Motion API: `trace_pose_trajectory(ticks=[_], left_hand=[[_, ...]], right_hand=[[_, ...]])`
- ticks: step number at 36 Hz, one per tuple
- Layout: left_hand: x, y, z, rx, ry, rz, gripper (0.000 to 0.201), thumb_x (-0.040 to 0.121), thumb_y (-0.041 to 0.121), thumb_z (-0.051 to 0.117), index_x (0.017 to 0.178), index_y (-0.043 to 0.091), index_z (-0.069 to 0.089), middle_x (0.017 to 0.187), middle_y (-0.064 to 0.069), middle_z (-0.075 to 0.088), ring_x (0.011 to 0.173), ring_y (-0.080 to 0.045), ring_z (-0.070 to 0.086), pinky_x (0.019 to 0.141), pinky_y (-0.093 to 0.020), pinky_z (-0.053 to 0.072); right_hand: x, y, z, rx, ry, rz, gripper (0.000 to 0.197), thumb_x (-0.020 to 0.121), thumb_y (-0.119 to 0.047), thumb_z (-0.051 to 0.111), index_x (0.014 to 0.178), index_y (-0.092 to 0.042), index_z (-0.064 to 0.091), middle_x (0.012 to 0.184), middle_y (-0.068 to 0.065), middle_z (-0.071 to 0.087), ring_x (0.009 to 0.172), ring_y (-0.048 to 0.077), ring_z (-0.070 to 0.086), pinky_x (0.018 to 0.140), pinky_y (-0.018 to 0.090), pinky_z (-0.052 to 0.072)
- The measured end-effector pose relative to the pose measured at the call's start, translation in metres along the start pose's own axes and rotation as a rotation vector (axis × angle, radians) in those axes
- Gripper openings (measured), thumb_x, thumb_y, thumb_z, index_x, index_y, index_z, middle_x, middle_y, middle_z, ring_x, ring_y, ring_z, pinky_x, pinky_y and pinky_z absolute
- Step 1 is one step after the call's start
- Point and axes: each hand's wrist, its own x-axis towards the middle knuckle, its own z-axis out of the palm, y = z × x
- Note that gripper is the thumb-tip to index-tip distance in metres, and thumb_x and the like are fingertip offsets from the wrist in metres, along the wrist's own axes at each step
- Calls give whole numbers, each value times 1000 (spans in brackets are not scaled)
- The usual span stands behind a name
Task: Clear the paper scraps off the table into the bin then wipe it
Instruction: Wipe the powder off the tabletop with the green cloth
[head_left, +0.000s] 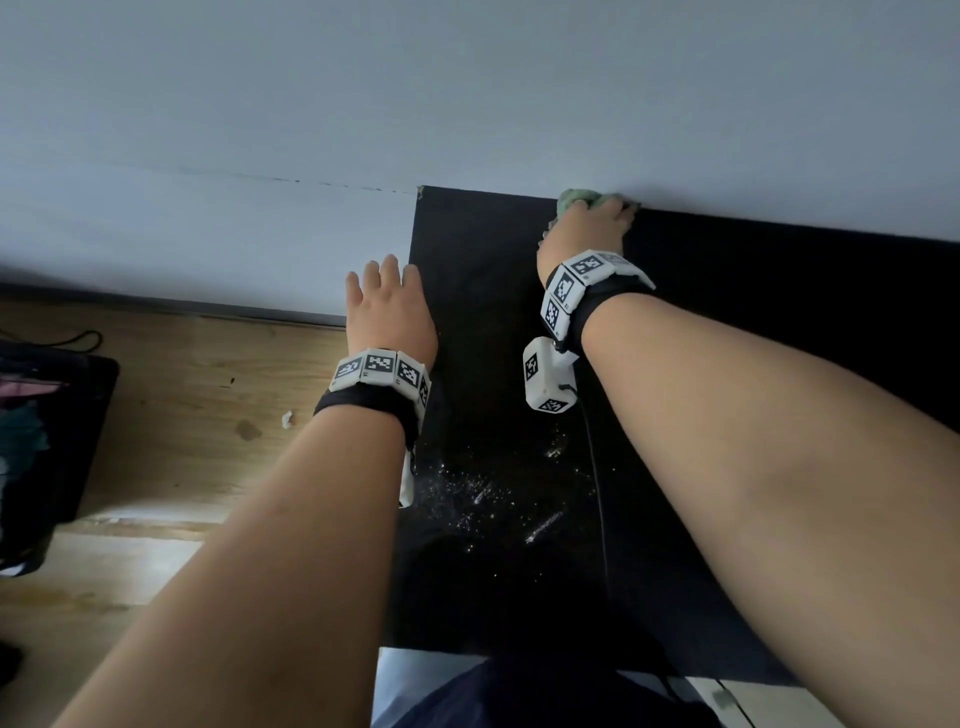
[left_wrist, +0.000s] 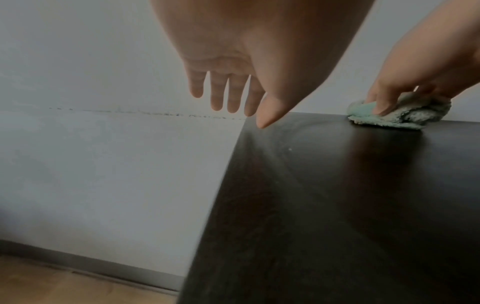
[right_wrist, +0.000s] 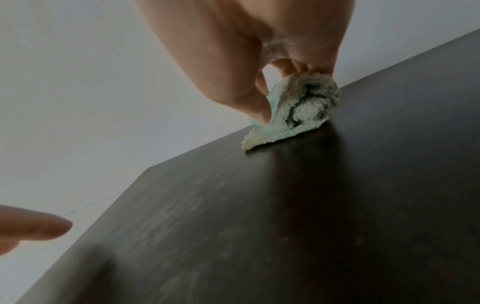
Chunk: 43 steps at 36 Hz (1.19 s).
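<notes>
My right hand (head_left: 592, 223) grips a bunched green cloth (head_left: 571, 200) and presses it on the black table (head_left: 779, 312) at its far edge by the wall. The cloth (right_wrist: 298, 111) shows fluffy and pale green under my right hand's fingers (right_wrist: 257, 107); from the left wrist view the same cloth (left_wrist: 405, 115) sits near the table's far left corner. My left hand (head_left: 387, 306) hovers over the table's left edge with straight fingers (left_wrist: 223, 92) and holds nothing. White dust and crumbs (head_left: 478, 493) speckle the table nearer to me.
A dark bin (head_left: 47, 441) with stuff inside stands on the wooden floor (head_left: 182, 415) at the left. One small white paper scrap (head_left: 287, 419) lies on the floor. A pale wall (head_left: 467, 93) runs right behind the table.
</notes>
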Motion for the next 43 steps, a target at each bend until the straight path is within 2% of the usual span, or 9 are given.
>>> trace_pose_trajectory(ticks=[10,14,23,25,28,30,32,37,43], left_hand=[[-11,-23,2,-11,-29,-55,47,91,13,45,138,7,40,148,-12,34,137,-31,30,116,-45,18],[-17,-25,3,-38,-35,-76,49,91,13,44,140,7,39,150,-13,32,138,-32,28,117,-45,15],[-46,-23,4,-54,-25,-134,47,93,14,43,140,7,40,148,-12,35,137,-31,29,117,-45,16],[-55,-21,5,-61,-16,-148,46,93,14,42,138,7,42,146,-12,37,136,-31,31,116,-45,17],[-71,-18,5,-66,6,-173,42,94,16,41,135,7,45,143,-12,40,133,-31,34,114,-45,19],[-81,-16,5,-62,15,-196,41,94,16,40,134,7,45,144,-13,40,133,-31,34,114,-44,19],[-92,-14,7,-62,21,-221,42,93,15,39,134,7,45,143,-12,40,133,-31,35,114,-45,20],[-116,-4,14,-72,24,-266,46,88,11,43,134,11,46,141,-9,42,132,-29,35,114,-45,19],[-135,18,16,-78,48,-285,49,84,9,45,133,10,47,139,-10,43,130,-28,36,114,-43,22]], right_hand=[[-20,-29,7,-23,-29,-222,57,93,-18,54,145,-11,34,152,19,18,142,37,19,110,39,37],[-27,-36,3,-63,-78,-362,48,93,-18,52,140,-15,42,150,17,24,137,35,28,110,37,32],[-51,-28,-4,-81,-194,-691,41,93,-14,46,134,-19,54,149,14,34,133,36,39,107,43,38],[-56,-31,2,-59,-255,-674,43,93,-17,48,136,-20,51,148,12,37,132,35,40,106,44,38],[-68,-45,0,-22,-446,-514,67,92,-39,53,150,-22,25,138,13,47,123,34,50,97,40,43],[-76,-45,4,38,-514,-486,73,89,-42,58,151,-26,22,137,12,49,122,34,52,100,42,44],[-91,-33,7,-9,-571,-538,69,88,-36,62,149,-27,31,137,12,50,122,34,52,102,43,44],[-126,11,15,-117,-424,-724,41,88,-21,64,128,-15,58,128,12,53,119,32,53,100,37,44],[-150,52,3,-52,-295,-873,28,88,-12,56,99,-29,76,115,-2,61,105,24,59,94,36,48]])
